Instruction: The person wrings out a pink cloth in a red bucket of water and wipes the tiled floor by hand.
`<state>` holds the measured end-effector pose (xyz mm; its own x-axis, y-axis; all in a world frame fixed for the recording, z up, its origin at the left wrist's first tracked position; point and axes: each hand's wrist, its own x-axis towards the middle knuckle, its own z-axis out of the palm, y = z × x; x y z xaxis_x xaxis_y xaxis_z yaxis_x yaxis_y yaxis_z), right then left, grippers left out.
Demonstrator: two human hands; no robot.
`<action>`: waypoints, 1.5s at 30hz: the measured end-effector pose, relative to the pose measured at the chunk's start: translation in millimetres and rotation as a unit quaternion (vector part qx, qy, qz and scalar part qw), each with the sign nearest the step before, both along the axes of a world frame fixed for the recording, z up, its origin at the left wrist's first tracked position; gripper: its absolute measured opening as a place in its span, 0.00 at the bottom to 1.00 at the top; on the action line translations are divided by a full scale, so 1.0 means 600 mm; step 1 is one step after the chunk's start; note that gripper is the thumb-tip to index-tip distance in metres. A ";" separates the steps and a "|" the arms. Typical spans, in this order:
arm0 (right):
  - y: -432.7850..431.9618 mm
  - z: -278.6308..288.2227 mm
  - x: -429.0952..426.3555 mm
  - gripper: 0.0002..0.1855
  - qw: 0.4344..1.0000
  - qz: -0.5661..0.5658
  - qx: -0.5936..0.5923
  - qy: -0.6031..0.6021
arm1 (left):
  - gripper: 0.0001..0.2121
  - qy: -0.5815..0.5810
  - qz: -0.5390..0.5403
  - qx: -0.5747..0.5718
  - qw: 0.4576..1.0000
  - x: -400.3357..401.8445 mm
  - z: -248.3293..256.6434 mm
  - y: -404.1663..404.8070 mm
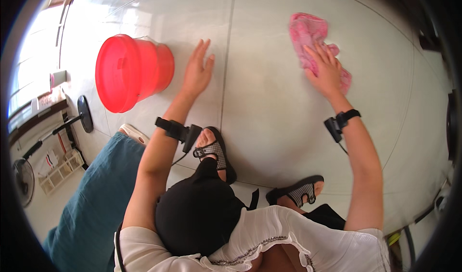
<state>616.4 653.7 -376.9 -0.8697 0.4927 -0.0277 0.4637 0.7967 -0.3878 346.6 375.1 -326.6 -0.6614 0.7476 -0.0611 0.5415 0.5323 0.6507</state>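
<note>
My right hand (326, 71) lies over a crumpled pink cloth (306, 26) on the pale tiled floor (267, 120). Its fingers are spread across the cloth, and a fold of it shows between thumb and forefinger. Left of the dark tile joint, my left hand (198, 68) has its fingers extended and holds nothing. Nearest to that hand is a red plastic bucket (153, 68) with a wide rim and a thin wire handle; the hand is apart from it. A black strap with a small device (175, 131) sits on my left forearm, and a similar one (339, 124) on my right wrist.
My sandaled feet (214, 149) rest on the floor below my hands. At my left, a blue-green cloth (97, 192) covers a piece of furniture with a white leg or edge (135, 134). Beyond are a fan (23, 181), a black round-ended stand (85, 113) and a white compartmented rack (61, 172).
</note>
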 end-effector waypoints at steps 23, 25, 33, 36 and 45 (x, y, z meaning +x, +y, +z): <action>-0.266 0.007 0.036 0.31 0.983 -0.156 0.073 -0.058 | 0.22 -0.038 -0.038 -0.002 0.999 0.036 -0.050 0.019; -0.195 -0.010 0.092 0.29 0.960 -0.230 0.150 -0.061 | 0.22 -0.041 -0.034 -0.002 0.999 0.035 -0.056 0.015; 0.015 0.008 0.248 0.22 0.895 -0.412 0.163 0.056 | 0.23 -0.059 0.042 0.063 0.995 0.005 -0.047 -0.001; -0.042 0.065 0.097 0.21 0.927 -0.260 0.163 0.217 | 0.24 -0.051 0.104 0.074 0.991 -0.020 -0.026 -0.028; -0.472 -0.017 -0.271 0.25 0.971 0.105 0.181 -0.112 | 0.23 -0.037 0.080 0.061 0.994 -0.034 -0.058 -0.022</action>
